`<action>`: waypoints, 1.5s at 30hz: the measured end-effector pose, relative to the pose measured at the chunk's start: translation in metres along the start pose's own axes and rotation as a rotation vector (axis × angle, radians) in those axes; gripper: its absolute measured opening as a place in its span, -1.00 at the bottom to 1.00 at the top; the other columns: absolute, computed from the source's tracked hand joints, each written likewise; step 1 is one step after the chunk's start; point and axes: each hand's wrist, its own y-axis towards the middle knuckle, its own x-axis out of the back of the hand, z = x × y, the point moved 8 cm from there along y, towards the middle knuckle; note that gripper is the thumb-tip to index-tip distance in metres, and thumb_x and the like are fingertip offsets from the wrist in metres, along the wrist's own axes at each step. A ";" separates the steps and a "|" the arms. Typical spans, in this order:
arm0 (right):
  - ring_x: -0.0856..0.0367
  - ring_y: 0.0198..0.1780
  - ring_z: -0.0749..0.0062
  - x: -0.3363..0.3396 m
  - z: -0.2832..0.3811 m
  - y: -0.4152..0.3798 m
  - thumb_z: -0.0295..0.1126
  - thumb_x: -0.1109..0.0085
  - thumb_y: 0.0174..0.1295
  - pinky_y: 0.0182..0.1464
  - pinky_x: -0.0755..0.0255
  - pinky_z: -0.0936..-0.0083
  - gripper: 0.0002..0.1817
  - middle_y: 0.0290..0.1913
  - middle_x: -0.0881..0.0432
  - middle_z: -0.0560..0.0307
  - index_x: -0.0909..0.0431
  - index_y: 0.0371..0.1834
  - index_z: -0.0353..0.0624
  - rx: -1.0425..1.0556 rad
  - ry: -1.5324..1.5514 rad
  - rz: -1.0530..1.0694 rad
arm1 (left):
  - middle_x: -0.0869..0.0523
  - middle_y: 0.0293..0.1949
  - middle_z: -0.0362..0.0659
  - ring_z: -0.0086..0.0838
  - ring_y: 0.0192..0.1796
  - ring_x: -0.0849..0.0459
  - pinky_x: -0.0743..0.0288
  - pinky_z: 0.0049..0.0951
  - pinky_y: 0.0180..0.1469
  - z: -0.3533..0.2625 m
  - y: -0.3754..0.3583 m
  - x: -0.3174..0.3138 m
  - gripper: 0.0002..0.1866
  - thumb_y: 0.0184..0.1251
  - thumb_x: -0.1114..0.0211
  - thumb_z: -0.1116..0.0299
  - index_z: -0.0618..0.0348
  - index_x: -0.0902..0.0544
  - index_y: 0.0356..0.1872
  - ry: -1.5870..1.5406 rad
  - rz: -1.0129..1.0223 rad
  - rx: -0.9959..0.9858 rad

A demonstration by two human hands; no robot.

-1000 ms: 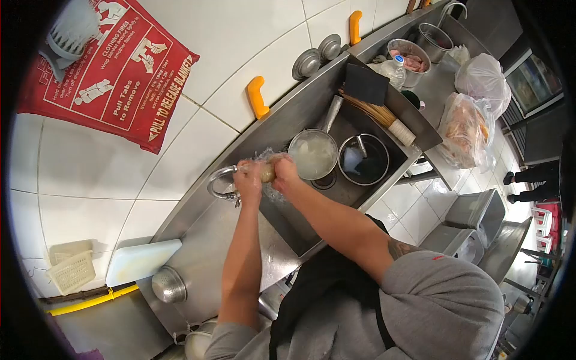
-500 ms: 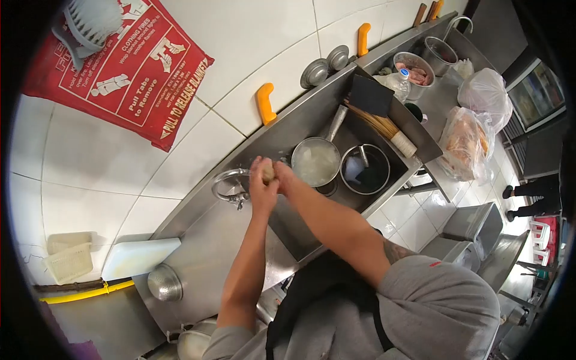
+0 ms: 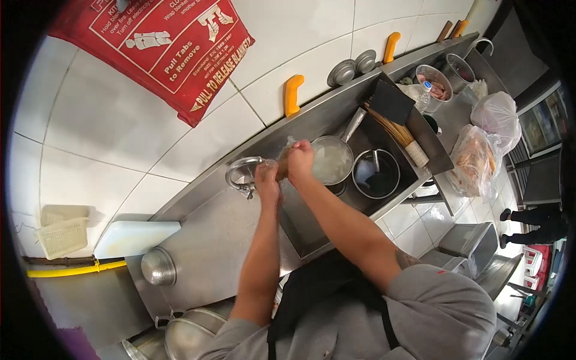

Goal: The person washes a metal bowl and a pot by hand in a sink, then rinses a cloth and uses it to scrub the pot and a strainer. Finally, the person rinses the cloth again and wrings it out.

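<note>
Over the sink, beside the curved metal tap (image 3: 239, 174), my two hands are close together. My left hand (image 3: 268, 180) is closed around one end of a brownish-beige thing (image 3: 282, 170) whose kind I cannot make out. My right hand (image 3: 301, 159) is closed on its other end, a little higher and to the right. Fingers cover much of it. Water splashes about the hands. Just right of my right hand, a long-handled saucepan (image 3: 332, 160) holds cloudy whitish liquid. A round dark pot (image 3: 376, 174) with a utensil handle in it stands beside the saucepan.
A bundle of thin wooden sticks (image 3: 393, 131) leans in the sink by a black board (image 3: 391, 102). Further right are a bowl of raw meat (image 3: 434, 83) and filled plastic bags (image 3: 474, 159). An upturned metal bowl (image 3: 158, 266) and a white board (image 3: 135, 239) are at left.
My hands have moved slightly apart, with the brownish thing now stretched between them. The view has shifted, so the surroundings sit further right and the fire blanket higher.
</note>
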 end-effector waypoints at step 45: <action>-0.19 0.41 0.03 0.363 0.272 -0.285 -0.35 -0.40 -0.22 0.31 -0.20 0.06 -0.07 0.32 -0.29 -0.17 -0.21 0.37 -0.06 0.686 -1.318 0.134 | -0.56 -0.24 -0.14 -0.44 -0.23 -0.56 -0.49 -0.37 -0.14 0.014 -0.348 -0.301 -0.74 0.42 -0.17 0.23 0.24 -0.45 -0.16 0.576 1.240 0.294</action>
